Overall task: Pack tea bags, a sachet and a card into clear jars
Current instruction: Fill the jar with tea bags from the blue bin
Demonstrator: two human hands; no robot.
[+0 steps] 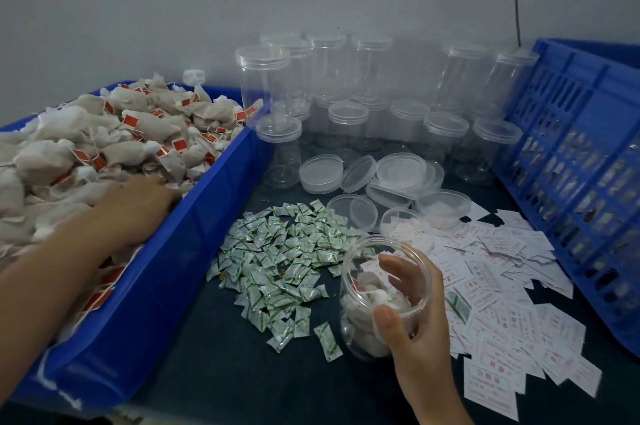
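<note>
My right hand (414, 317) grips an open clear jar (367, 289) tilted toward me, with a few tea bags inside it. My left hand (138, 206) reaches into the blue bin (166, 272), palm down on the heap of tea bags (114, 137) with red tags; its fingertips are buried, so I cannot tell if it holds one. A pile of green-and-white sachets (280, 255) lies on the dark table between the bin and the jar. White printed cards (502, 282) are scattered to the right of the jar.
Several empty lidded jars (346, 78) stand at the back against the wall. Loose clear lids (381, 178) lie in front of them. A blue slatted crate (581, 161) stands on the right with packed jars inside.
</note>
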